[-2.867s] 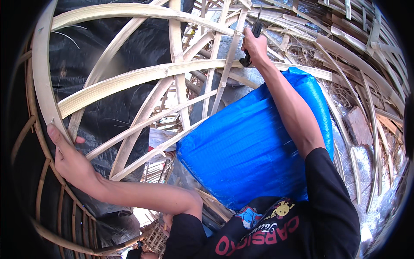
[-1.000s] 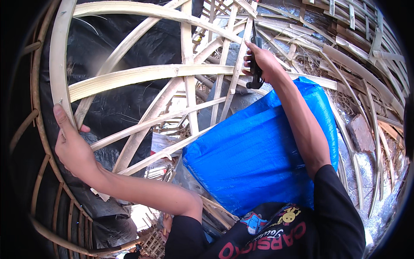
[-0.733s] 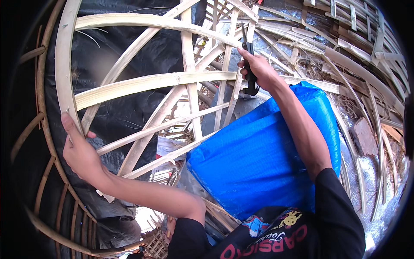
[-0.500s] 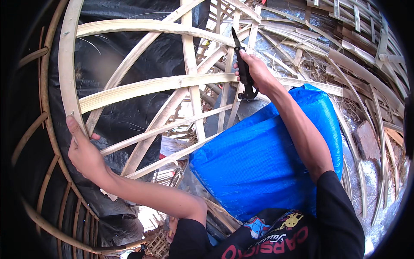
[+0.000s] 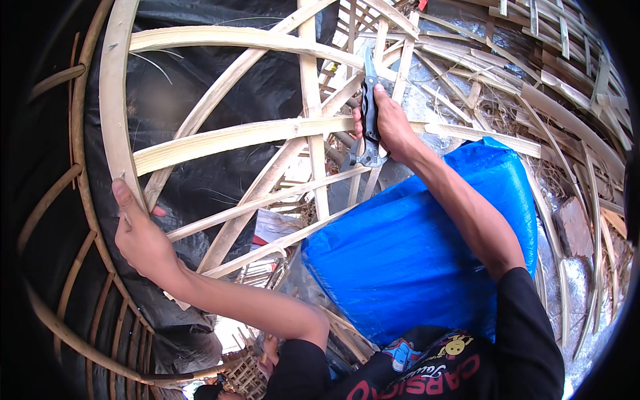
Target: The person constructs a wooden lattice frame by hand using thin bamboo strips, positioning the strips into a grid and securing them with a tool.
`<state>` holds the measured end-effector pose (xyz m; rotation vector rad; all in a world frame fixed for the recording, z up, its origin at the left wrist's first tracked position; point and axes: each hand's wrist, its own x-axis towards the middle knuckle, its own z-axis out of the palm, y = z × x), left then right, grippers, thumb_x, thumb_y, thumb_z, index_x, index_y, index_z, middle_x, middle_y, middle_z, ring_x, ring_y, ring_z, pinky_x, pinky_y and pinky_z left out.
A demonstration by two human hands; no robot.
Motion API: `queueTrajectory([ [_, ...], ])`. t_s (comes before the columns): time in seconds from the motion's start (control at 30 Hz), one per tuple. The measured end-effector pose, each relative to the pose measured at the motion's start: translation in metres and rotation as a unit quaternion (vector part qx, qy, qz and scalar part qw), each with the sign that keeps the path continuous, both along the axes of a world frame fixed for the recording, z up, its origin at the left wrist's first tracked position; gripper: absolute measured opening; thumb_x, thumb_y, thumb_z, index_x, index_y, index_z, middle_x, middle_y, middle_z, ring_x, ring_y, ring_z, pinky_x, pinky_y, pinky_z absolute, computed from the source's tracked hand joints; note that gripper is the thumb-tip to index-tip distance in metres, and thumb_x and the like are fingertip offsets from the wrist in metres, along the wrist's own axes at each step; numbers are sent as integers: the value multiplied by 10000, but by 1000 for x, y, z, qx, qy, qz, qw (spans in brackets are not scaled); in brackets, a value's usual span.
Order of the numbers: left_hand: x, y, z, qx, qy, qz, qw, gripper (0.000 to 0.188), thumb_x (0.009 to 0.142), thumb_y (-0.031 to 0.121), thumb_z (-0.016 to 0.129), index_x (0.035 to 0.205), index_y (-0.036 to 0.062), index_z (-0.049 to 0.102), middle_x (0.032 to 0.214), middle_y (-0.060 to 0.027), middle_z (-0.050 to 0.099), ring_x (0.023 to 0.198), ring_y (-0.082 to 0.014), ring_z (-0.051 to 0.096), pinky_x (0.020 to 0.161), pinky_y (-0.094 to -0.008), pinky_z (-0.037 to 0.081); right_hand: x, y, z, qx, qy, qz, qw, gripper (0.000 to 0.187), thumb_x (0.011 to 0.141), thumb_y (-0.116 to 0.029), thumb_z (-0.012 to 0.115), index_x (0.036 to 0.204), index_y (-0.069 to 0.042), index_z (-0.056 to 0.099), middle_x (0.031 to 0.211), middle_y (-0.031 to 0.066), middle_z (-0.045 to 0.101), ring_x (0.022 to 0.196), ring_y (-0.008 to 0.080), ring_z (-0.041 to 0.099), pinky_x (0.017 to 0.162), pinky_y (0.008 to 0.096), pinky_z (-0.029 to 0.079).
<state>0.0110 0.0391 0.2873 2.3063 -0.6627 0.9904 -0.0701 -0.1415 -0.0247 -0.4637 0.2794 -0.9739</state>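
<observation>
My left hand (image 5: 145, 239) is closed round the lower end of an upright pale bamboo strip (image 5: 115, 87), with the thumb lying on its face. Nail points show in that strip. Two curved bamboo slats (image 5: 220, 139) run rightward from it, crossed by slanting strips that form an open lattice. Held upright in my right hand (image 5: 392, 127) is a dark-handled knife (image 5: 369, 90), its narrow blade pointing away from me and a forked metal part at the handle's near end. The knife is over the right part of the lattice; whether it touches a slat, I cannot tell.
A blue plastic sheet (image 5: 420, 247) covers something below my right forearm. Black sheeting (image 5: 207, 113) hangs behind the lattice, beside a curved wooden frame (image 5: 81, 180) at the left. Loose bamboo strips (image 5: 573, 113) pile up at the right. Another person's hand (image 5: 271, 350) shows at the bottom.
The knife has turned in my right hand, so its blade and forked end now catch the light. My left hand keeps its grip on the strip. The whole view has shifted slightly.
</observation>
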Motion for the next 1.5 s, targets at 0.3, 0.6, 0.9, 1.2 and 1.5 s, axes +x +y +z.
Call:
queueTrajectory([
  [0.3, -8, -1, -3, -14, 4, -1, 1000, 850, 842, 818, 450, 783, 13, 714, 637, -54, 549, 696, -195, 522, 756, -357, 423, 23, 15, 26, -21, -66, -27, 997, 566, 1063, -514, 194, 981, -31, 478, 746, 99, 596, 580, 195, 614, 559, 334, 547],
  [0.6, -10, 1, -4, -19, 4, -2, 1000, 843, 844, 816, 443, 838, 28, 740, 638, -51, 559, 692, -200, 535, 754, -373, 426, 11, 32, 79, -114, -41, 27, 992, 574, 1064, -512, 190, 923, -36, 477, 673, 68, 535, 507, 156, 553, 494, 309, 488],
  [0.9, -18, 3, -5, -15, -5, 30, 999, 852, 827, 837, 432, 799, 40, 731, 624, -44, 547, 683, -210, 541, 754, -380, 428, 16, 43, 74, 4, 0, -21, 1000, 526, 1069, -497, 221, 955, -43, 459, 718, 69, 523, 540, 183, 533, 551, 351, 505],
  [1.2, -18, 4, -8, -26, -7, 30, 999, 877, 799, 869, 425, 749, 39, 702, 614, -32, 526, 658, -194, 521, 722, -365, 418, 15, 49, 74, -17, -34, 3, 999, 546, 1066, -513, 207, 898, -41, 423, 702, 71, 499, 548, 184, 534, 544, 356, 497],
  [1.5, -10, 2, -6, -20, -7, 23, 999, 872, 806, 863, 427, 690, 28, 654, 623, -39, 530, 660, -196, 511, 723, -354, 414, 13, 60, 81, -67, -7, -5, 998, 474, 1085, -413, 221, 878, -40, 426, 643, 55, 500, 476, 147, 528, 455, 313, 463],
])
